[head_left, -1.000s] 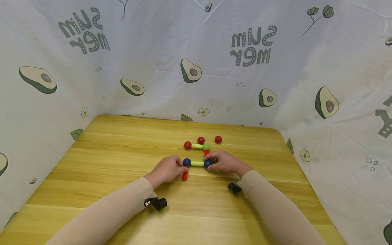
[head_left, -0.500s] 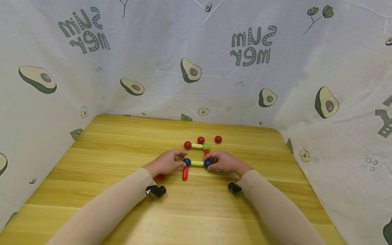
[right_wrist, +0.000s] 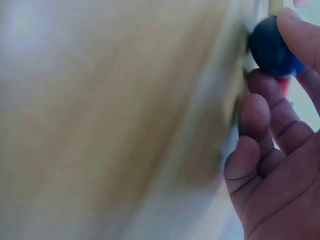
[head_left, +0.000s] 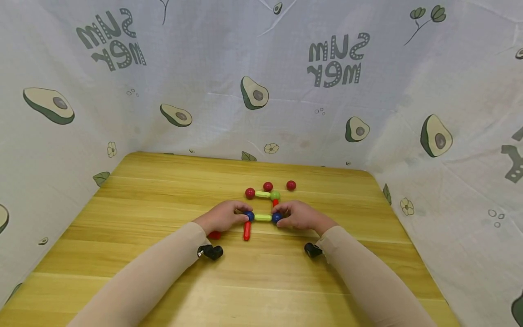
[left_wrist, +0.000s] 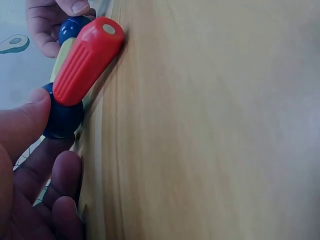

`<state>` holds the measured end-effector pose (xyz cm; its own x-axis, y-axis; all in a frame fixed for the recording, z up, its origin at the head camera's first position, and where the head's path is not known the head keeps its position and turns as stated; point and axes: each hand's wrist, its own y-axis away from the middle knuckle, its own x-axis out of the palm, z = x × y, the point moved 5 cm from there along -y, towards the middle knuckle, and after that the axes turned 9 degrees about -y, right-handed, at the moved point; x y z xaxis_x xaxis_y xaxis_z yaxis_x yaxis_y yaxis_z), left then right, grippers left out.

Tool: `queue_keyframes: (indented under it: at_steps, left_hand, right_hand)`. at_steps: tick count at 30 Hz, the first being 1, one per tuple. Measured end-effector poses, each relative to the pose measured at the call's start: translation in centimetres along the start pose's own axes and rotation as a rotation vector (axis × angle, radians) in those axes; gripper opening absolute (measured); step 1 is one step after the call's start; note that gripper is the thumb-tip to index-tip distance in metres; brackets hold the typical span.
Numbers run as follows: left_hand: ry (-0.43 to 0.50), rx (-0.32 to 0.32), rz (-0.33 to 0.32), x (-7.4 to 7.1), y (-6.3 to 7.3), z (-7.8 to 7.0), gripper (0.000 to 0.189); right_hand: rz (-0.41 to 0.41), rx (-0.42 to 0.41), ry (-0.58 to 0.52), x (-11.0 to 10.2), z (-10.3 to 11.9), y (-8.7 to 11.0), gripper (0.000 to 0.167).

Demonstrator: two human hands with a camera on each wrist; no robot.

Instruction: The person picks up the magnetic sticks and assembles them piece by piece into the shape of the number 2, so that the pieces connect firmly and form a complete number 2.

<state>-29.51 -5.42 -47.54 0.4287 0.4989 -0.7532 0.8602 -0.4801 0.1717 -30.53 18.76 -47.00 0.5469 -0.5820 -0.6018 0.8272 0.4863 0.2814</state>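
So the two blue balls, left one (head_left: 250,216) and right one (head_left: 277,219), sat mid-bench with a yellow-green stick (head_left: 263,218) between them, the left hand (head_left: 222,216) pinching one and the right hand (head_left: 301,216) pinching the other. A red stick (head_left: 247,231) stuck out from the left ball toward the person, and another red stick (head_left: 275,202) ran from the right ball's side up to a green ball (head_left: 275,195). Beyond that, two loose red balls, the middle one (head_left: 267,186) and the far-right one (head_left: 291,185), were just lying on the bench (head_left: 261,281).
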Motion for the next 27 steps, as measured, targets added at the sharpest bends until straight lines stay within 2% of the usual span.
queue_keyframes:
  at_steps: [3,5,10,15,21,27]
  left_hand:
    - [-0.003,-0.004,0.001,0.0,0.0,0.0,0.030]
    - [-0.001,-0.007,0.003,0.0,0.0,0.0,0.030]
    - [0.011,-0.011,0.008,-0.1,0.0,0.1,0.030]
    - [0.021,-0.007,0.007,0.1,0.0,0.5,0.030]
    - [0.025,-0.007,0.004,0.3,0.0,0.9,0.031]
    - [-0.007,-0.002,0.008,0.2,0.0,0.6,0.033]
  right_hand:
    - [0.012,-0.001,0.014,-0.6,0.2,0.0,0.035]
    - [-0.009,-0.006,0.031,-1.2,0.4,-0.1,0.036]
    - [-0.151,-0.008,0.075,-3.1,1.1,-1.2,0.032]
    - [-0.255,0.015,0.093,-3.9,2.0,-3.2,0.038]
    - [-0.273,0.110,0.043,-3.8,1.9,-5.8,0.050]
    - [-0.253,0.128,0.013,-3.7,1.4,-7.2,0.051]
